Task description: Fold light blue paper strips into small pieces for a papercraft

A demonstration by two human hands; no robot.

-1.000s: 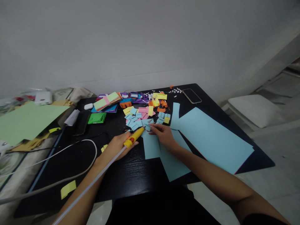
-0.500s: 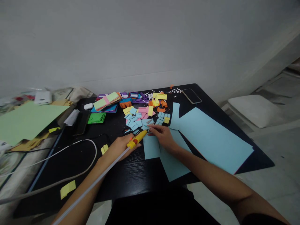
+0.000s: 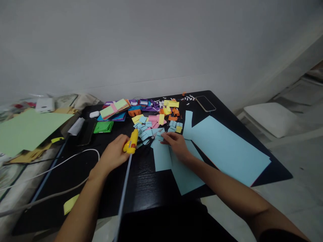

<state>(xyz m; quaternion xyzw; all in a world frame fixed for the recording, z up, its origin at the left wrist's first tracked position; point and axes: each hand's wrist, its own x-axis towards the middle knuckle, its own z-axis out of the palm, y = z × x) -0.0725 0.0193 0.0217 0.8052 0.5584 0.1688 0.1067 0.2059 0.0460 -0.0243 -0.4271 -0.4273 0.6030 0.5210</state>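
Note:
My left hand (image 3: 113,154) is closed around a yellow hot glue gun (image 3: 132,141), whose nozzle points toward the back of the table. A long translucent glue stick (image 3: 125,185) trails from its rear end. My right hand (image 3: 178,145) pinches a small light-blue paper piece (image 3: 159,135) between thumb and fingers. Under that hand lie light-blue sheets (image 3: 162,159). Scissors (image 3: 152,137) lie between the two hands, partly covered. A heap of small folded light-blue papers (image 3: 145,129) spreads just beyond them.
The black table (image 3: 146,191) meets a wall. A large light-blue sheet (image 3: 229,148) and a phone (image 3: 205,104) are at right. Paper bundles (image 3: 114,109), green papers (image 3: 103,126), a dark phone (image 3: 86,132) and a white cable (image 3: 75,186) are at left. A white stool (image 3: 267,119) stands beyond.
My left hand has moved left and back with the glue gun, away from my right hand, and the gun now points more upright. The scissors are uncovered. My right hand stays nearly in place.

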